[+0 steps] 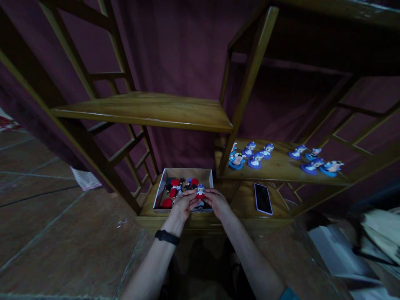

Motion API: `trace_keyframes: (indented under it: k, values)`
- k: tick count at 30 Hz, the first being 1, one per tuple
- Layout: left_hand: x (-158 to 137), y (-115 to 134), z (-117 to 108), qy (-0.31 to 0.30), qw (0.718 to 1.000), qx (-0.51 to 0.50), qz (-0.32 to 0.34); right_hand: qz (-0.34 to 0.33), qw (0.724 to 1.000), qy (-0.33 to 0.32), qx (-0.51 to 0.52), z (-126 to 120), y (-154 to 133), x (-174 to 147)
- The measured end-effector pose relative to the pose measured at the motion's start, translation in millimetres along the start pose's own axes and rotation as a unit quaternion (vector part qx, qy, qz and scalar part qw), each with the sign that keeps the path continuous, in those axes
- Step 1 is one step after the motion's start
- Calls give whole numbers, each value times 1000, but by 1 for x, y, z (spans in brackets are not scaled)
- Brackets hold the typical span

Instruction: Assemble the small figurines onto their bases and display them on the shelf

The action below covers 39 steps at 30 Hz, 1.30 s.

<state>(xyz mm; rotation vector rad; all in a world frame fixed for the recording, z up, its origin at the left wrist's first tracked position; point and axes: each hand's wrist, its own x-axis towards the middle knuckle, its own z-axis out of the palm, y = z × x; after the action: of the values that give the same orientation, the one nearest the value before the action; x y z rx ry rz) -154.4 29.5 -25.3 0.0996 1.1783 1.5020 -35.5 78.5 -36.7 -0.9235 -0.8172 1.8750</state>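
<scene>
Between my two hands I hold a small figurine (200,191) with blue-purple hair and a red base, just above the front of an open cardboard box (158,192). My left hand (185,203) has its fingers closed on the figurine's left side. From the other side, my right hand (218,201) pinches it. Inside the box lies a jumble of figurines (173,192) with red bases and dark parts, some partly hidden by my left hand.
The wooden shelf (275,166) at the right bears several figurines (256,160) on purple and blue bases. A phone (263,198) lies on the lower board, right of my hands. Above the box juts another wooden shelf (143,109). White boxes (340,252) stand on the floor at right.
</scene>
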Motion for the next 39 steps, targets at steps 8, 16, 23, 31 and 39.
trace_keyframes:
  k: [8,16,23,31,39]
  values:
    - [2,2,2,-22,999,-20,-25,-9,1000,-9,10,-1,1,-1]
    - [6,0,-2,-13,1000,-18,-14,-25,998,-18,-48,0,-1,-2]
    - [4,1,-3,-2,1000,-7,0,-51,991,-21,-120,3,-3,-4]
    - [-3,10,-2,-47,999,-19,17,-113,982,-51,-142,2,-1,1]
    - [-5,14,0,-53,998,-10,39,-152,976,-88,-127,6,-4,0]
